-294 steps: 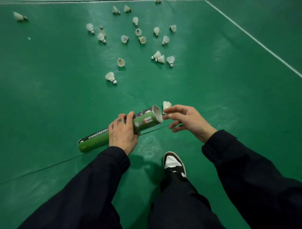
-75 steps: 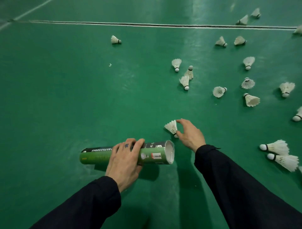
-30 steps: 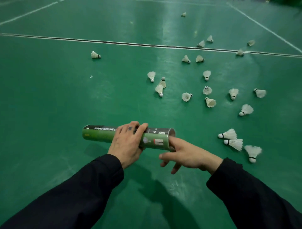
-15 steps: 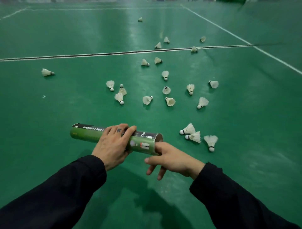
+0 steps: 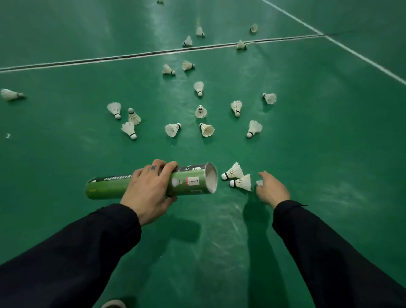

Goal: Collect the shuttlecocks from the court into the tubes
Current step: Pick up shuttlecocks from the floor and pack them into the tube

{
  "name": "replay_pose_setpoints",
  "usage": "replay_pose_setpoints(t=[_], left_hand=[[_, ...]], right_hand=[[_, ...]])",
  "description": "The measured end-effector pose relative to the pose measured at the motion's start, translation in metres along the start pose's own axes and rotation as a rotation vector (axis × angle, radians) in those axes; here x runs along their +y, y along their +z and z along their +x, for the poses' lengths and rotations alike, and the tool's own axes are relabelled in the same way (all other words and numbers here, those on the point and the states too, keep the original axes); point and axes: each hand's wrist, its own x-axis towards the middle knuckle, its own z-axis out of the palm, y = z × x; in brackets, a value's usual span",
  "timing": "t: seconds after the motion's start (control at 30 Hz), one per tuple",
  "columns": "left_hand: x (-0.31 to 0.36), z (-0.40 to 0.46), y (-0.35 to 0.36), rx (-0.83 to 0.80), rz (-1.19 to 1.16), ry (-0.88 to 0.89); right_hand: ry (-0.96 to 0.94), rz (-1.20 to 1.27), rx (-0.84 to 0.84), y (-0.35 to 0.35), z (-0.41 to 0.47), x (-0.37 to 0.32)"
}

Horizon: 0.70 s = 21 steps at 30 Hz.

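Green tube (image 5: 153,184), white shuttlecocks (image 5: 234,172)

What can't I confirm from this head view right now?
- How many shuttlecocks are in the green tube: its open mouth shows only pale inner wall.
- The shuttlecock under the right hand: only a feather edge shows, so grip is unclear.
- The tube's far side: the left hand wraps it.
- The shuttlecock at the top edge: cut off.
- The shoe at the bottom edge: cut off.

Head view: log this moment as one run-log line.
left hand: holds green tube, open end toward right | right hand: closing on shuttlecock, grasp unclear | two shuttlecocks beside tube mouth | many on court
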Motion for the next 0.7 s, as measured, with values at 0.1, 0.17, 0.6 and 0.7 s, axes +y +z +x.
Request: replay_pose_setpoints(t=[0.1, 0.17, 0.6, 0.7], left_hand=[[0.007, 0.020, 0.020, -0.037, -0.090, -0.025], [0.012, 0.030, 0.030, -0.052, -0.133, -0.015], [0.034, 0.066, 0.070, -0.106, -0.166, 0.128], [0.034, 0.063, 0.066, -0.095, -0.210, 0.148]], right_hand=[[-0.025, -0.146, -0.082, 0.023, 0.010, 0.013], [-0.021, -0.219, -0.018, 0.034, 0.016, 0.023], [0.033, 1.385, 0.528, -0.022, -0.109, -0.011], [-0.225, 1.322, 0.418, -0.033, -0.143, -0.047]])
